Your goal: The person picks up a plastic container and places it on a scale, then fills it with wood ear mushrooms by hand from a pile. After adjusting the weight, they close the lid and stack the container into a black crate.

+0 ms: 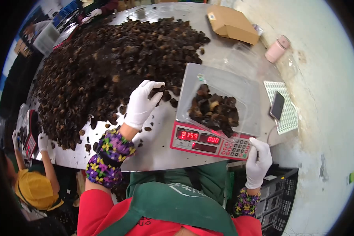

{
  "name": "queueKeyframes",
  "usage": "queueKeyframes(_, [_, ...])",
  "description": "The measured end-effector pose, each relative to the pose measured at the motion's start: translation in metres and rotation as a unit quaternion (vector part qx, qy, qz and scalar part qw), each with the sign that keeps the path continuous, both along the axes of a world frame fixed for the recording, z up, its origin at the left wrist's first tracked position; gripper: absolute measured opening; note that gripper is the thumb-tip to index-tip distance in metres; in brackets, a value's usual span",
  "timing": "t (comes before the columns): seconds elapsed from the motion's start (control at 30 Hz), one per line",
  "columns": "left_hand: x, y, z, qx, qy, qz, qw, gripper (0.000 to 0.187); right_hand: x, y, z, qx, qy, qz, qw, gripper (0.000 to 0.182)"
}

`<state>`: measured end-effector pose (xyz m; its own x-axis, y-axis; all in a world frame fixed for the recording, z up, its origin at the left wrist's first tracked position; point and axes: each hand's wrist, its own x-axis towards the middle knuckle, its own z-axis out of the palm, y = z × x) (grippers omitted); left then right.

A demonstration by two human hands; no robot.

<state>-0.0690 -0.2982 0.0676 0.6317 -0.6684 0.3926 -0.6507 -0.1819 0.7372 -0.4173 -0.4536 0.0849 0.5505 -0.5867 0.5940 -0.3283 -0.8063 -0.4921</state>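
My left hand (pixel 141 105), in a white glove, is above the near edge of a big pile of dark brown wood ear mushrooms (pixel 106 67). Its thumb and fingers pinch a small dark mushroom piece (pixel 161 90). To its right stands a red electronic scale (pixel 177 142) with lit red digits. On the scale's grey pan (pixel 190 84) sits a clear plastic tray (pixel 242 104) with a heap of mushroom pieces (pixel 214 110). At the scale's front right corner is my right hand (pixel 259 162), also gloved, its fingers curled in. What they grip, if anything, is hidden.
A cardboard box (pixel 234 25), a pink bottle (pixel 277 49) and a phone (pixel 277 106) on a green-patterned sheet (pixel 291 118) lie near the wall. Black crates (pixel 281 192) stand below right. A co-worker in a yellow cap (pixel 37 188) works at left.
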Motion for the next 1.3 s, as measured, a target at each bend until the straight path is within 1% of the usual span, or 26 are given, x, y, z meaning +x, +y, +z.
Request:
queueKeyframes(0.03, [-0.013, -0.004, 0.013, -0.02, 0.054, -0.024, 0.998, 0.029, 0.002, -0.002, -0.001, -0.004, -0.003, 0.001, 1.0, 0.024])
queueKeyframes(0.1, [-0.04, -0.012, 0.048, -0.039, -0.006, -0.081, 0.996, 0.033, 0.007, -0.001, 0.002, -0.001, -0.012, 0.006, 1.0, 0.024])
queueKeyframes(0.2, [-0.066, -0.038, 0.066, -0.091, -0.095, -0.187, 0.974, 0.038, 0.014, 0.002, 0.006, -0.007, -0.023, 0.016, 1.0, 0.027])
queueKeyframes(0.27, [-0.082, -0.057, 0.066, -0.072, -0.127, -0.237, 0.961, 0.039, 0.016, 0.003, 0.007, -0.004, -0.03, 0.018, 0.999, 0.027])
queueKeyframes(0.33, [-0.092, -0.075, 0.053, -0.019, -0.176, -0.282, 0.943, 0.042, 0.014, 0.004, 0.006, -0.007, -0.032, 0.013, 0.999, 0.027])
queueKeyframes(0.4, [-0.098, -0.081, 0.04, 0.029, -0.197, -0.293, 0.935, 0.046, 0.009, 0.003, 0.007, -0.008, -0.034, 0.009, 0.999, 0.027])
queueKeyframes(0.43, [-0.102, -0.079, 0.046, 0.072, -0.18, -0.293, 0.936, 0.051, 0.006, 0.003, 0.007, -0.009, -0.028, 0.004, 1.0, 0.027])
queueKeyframes(0.47, [-0.102, -0.077, 0.051, 0.072, -0.18, -0.296, 0.935, 0.051, 0.003, 0.002, 0.007, -0.01, -0.022, 0.0, 1.0, 0.027])
queueKeyframes(0.53, [-0.098, -0.07, 0.057, -0.014, -0.136, -0.286, 0.948, 0.055, -0.002, -0.001, 0.005, -0.011, -0.031, 0.0, 0.999, 0.027])
queueKeyframes(0.57, [-0.096, -0.063, 0.061, -0.021, -0.101, -0.285, 0.953, 0.055, -0.004, -0.003, 0.004, -0.013, -0.039, 0.004, 0.999, 0.026])
queueKeyframes(0.6, [-0.094, -0.057, 0.061, -0.049, -0.051, -0.273, 0.96, 0.049, -0.004, -0.004, 0.003, -0.011, -0.041, 0.005, 0.999, 0.026])
queueKeyframes(0.67, [-0.084, -0.048, 0.055, -0.064, -0.067, -0.204, 0.975, 0.04, -0.004, -0.005, 0.002, -0.016, -0.04, 0.006, 0.999, 0.026])
queueKeyframes(0.73, [-0.081, -0.032, 0.055, -0.047, 0.016, -0.137, 0.989, 0.03, -0.002, -0.002, 0.002, -0.003, -0.036, 0.009, 0.999, 0.026])
queueKeyframes(0.8, [-0.075, -0.02, 0.041, -0.062, 0.083, -0.1, 0.99, 0.021, 0.002, 0.0, 0.002, 0.012, -0.032, 0.013, 0.999, 0.026])
queueKeyframes(0.9, [-0.069, -0.003, 0.021, -0.067, 0.117, -0.07, 0.988, 0.02, 0.008, 0.0, 0.001, -0.001, -0.041, 0.027, 0.999, 0.027])
queueKeyframes(0.97, [-0.068, 0.009, 0.008, -0.095, 0.172, -0.042, 0.98, 0.02, 0.007, -0.001, 0.003, -0.016, -0.032, 0.024, 0.999, 0.028])
queueKeyframes(1.1, [-0.061, 0.026, -0.008, -0.062, 0.188, 0.0, 0.98, 0.019, 0.005, -0.003, 0.006, -0.033, -0.017, 0.025, 0.999, 0.028])
queueKeyframes(1.2, [-0.06, 0.031, -0.009, -0.05, 0.199, 0.019, 0.979, 0.02, 0.004, -0.003, 0.011, 0.018, -0.005, 0.023, 1.0, 0.022])
queueKeyframes(1.23, [-0.06, 0.032, -0.009, -0.052, 0.2, 0.022, 0.978, 0.02, 0.004, -0.006, 0.011, 0.016, -0.004, 0.027, 1.0, 0.022])
queueKeyframes(1.3, [-0.062, 0.03, -0.007, -0.074, 0.266, -0.011, 0.961, 0.022, 0.004, -0.012, 0.011, 0.061, -0.013, 0.021, 0.998, 0.02])
